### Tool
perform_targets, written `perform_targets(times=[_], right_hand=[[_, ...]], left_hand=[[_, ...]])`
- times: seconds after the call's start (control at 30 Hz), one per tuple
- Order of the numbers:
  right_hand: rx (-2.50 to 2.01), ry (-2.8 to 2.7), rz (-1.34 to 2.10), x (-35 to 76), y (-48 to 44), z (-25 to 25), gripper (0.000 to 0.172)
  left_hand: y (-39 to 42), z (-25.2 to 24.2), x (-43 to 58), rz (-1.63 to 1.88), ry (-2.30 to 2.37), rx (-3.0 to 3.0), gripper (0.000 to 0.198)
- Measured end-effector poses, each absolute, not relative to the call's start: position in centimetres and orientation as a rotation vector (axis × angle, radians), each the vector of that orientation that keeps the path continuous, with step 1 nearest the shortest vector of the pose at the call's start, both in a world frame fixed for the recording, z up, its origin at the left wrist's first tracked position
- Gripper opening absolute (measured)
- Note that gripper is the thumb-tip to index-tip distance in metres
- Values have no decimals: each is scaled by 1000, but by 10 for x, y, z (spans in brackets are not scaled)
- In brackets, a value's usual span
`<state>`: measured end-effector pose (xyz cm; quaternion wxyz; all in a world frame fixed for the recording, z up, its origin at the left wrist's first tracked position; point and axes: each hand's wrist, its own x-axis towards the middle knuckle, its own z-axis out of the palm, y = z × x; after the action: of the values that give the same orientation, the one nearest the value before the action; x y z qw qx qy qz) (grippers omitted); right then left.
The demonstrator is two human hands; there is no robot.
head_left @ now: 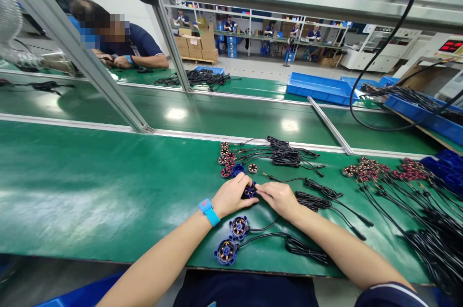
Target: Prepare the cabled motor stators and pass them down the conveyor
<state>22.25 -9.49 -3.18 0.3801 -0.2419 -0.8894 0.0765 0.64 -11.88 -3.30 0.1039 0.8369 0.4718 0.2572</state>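
Note:
My left hand point(231, 195), with a blue wristband point(209, 211), and my right hand point(278, 198) meet over a small blue motor part point(249, 191) on the green table point(90, 191). Both hands pinch it from either side, fingers closed on it. A loose blue cap point(238, 170) lies just beyond my left fingers. Two blue-framed motors with copper coils point(238, 226) point(226, 251) lie near the table's front edge, their black cables trailing right. A small group of wound stators point(226, 158) with a coiled black cable bundle point(285, 153) lies farther back.
A large pile of stators and black cables point(394, 177) covers the right side. Blue trays point(320, 87) sit beyond the conveyor belt point(217, 116). A slanted metal post point(90, 66) rises at left. Another person point(123, 46) works across the belt; others sit far back.

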Motion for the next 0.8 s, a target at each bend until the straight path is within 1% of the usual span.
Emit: perform_targets(times=[0.13, 0.37, 0.53, 0.63, 0.8], right_hand=[[-627, -2412, 66, 223, -100, -25, 28], [-571, -2554, -99, 233, -97, -29, 38], [-412, -2562, -96, 236, -85, -36, 37], [-402, -2496, -114, 235, -86, -34, 38], [-421, -2352, -208, 232, -93, -31, 33]], left_hand=[[-118, -33, 7, 782, 1404, 2409, 35], [-117, -31, 9, 673, 1394, 2405, 51], [-115, -33, 10, 645, 1419, 2409, 51], [-115, -36, 11, 660, 1404, 2403, 53], [-114, -41, 11, 667, 1457, 2390, 55]])
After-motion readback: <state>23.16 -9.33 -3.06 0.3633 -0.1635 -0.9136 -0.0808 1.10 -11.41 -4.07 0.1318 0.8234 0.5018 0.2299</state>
